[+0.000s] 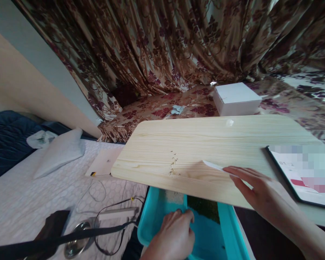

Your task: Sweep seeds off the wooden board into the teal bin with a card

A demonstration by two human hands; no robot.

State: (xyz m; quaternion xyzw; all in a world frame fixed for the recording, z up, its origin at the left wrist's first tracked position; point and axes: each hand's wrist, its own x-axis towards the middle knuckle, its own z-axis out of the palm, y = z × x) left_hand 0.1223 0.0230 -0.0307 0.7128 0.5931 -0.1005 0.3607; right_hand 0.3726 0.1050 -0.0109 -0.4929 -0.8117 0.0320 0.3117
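Observation:
My right hand [256,186] lies on a pale wooden tabletop [206,144], fingers pressed flat on a thin white card or scraper [212,165]. Small dark crumbs [173,164] sit on the wood just left of the card, near the front edge. My left hand [173,234] grips a turquoise plastic tray [229,231] held under that table edge. Inside the tray lies a dark green patch [204,209] of loose material.
A white box [237,97] sits on floral cloth behind the table. A tablet or framed sheet [303,173] lies on the table's right end. To the left is a bed with a pillow [59,151], a white envelope [103,162], cables and a black strap [56,238].

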